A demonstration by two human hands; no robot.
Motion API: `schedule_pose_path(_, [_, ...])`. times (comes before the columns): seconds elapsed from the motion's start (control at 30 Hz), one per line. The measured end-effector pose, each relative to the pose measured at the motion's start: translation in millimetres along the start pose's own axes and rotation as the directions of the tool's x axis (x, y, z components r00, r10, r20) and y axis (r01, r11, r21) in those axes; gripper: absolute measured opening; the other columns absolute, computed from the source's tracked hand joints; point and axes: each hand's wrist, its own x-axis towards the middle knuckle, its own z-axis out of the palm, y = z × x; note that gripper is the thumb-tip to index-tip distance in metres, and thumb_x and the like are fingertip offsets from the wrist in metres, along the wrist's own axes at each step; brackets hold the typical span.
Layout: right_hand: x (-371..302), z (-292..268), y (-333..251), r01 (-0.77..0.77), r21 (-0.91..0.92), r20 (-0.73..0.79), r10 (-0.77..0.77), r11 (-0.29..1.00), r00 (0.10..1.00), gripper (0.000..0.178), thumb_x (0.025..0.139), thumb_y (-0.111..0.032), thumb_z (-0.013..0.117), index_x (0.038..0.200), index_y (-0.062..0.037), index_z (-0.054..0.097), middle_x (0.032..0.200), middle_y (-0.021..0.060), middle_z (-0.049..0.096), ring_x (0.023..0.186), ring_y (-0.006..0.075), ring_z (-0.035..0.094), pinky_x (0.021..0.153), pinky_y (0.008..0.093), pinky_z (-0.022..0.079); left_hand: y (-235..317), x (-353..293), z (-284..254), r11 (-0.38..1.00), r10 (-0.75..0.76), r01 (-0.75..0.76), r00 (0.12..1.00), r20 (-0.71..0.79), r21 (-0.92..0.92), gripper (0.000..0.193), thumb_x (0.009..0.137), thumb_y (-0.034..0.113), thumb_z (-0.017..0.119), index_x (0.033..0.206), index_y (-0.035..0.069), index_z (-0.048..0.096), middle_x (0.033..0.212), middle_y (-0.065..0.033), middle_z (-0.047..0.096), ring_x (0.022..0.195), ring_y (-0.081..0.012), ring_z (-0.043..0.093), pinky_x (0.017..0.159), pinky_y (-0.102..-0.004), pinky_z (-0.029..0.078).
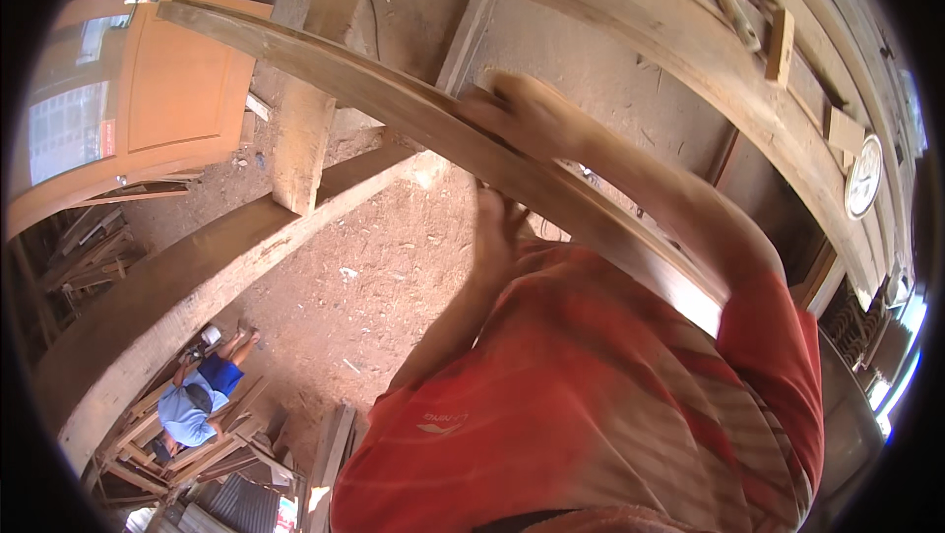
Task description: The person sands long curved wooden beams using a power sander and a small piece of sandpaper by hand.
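Note:
A long wooden board (379, 90) runs slantwise from the far left toward my red-shirted body, passing between my hands. My right hand (517, 112) reaches over from the far side and grips the board's edge, slightly smeared by motion. Against the near face is my left hand (500, 218), its fingers bent around the board's lower side and partly hidden by it. Below the board's middle, a wooden post (305, 144) stands on a thick timber beam (187, 262).
An orange wooden door with glass panes (182, 80) lies at the left. Long stacked planks (679, 26) curve along the far side, bearing a brush-like tool (738, 21), small wood blocks (781, 49) and a round white dial (864, 177). A person in blue (197, 400) sits lower left among wood pieces.

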Motion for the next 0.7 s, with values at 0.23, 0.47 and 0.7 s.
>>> schedule_pose_path(0.23, [-43, -13, 19, 0.010, 0.067, -0.084, -0.004, 0.998, 0.996, 0.041, 0.103, -0.040, 0.068, 0.100, 0.0015, 0.070, 0.097, 0.0235, 0.075, 0.096, 0.0372, 0.075, 0.083, 0.0465, 0.057, 132, 95, -74, 0.989, 0.144, -0.148, 0.972, -0.187, -0.007, 0.103, 0.099, 0.082, 0.044, 0.166, 0.007, 0.022, 0.160, -0.0204, 0.045, 0.147, -0.0364, 0.045, 0.120, -0.0525, 0.037])
schedule_pose_path(0.47, [-12, -3, 22, 0.166, 0.047, -0.100, -0.161, 0.985, 0.982, 0.039, 0.105, -0.037, 0.065, 0.105, 0.0010, 0.071, 0.092, 0.0228, 0.070, 0.090, 0.0342, 0.073, 0.079, 0.0450, 0.055, 138, 125, -61, 0.923, 0.354, -0.370, 0.924, -0.147, -0.104, 0.065, 0.104, 0.063, 0.053, 0.136, 0.007, 0.055, 0.127, -0.0119, 0.065, 0.120, -0.0263, 0.062, 0.105, -0.0434, 0.049])
schedule_pose_path(0.7, [-99, -15, 61, 0.138, -0.032, -0.040, -0.139, 0.990, 0.989, 0.040, 0.104, -0.037, 0.067, 0.106, 0.0027, 0.066, 0.099, 0.0262, 0.074, 0.098, 0.0410, 0.073, 0.085, 0.0485, 0.055, 109, 101, -59, 0.918, 0.367, -0.388, 0.910, -0.194, -0.083, 0.060, 0.107, 0.060, 0.047, 0.133, 0.007, 0.057, 0.124, -0.0110, 0.066, 0.120, -0.0254, 0.062, 0.103, -0.0423, 0.050])
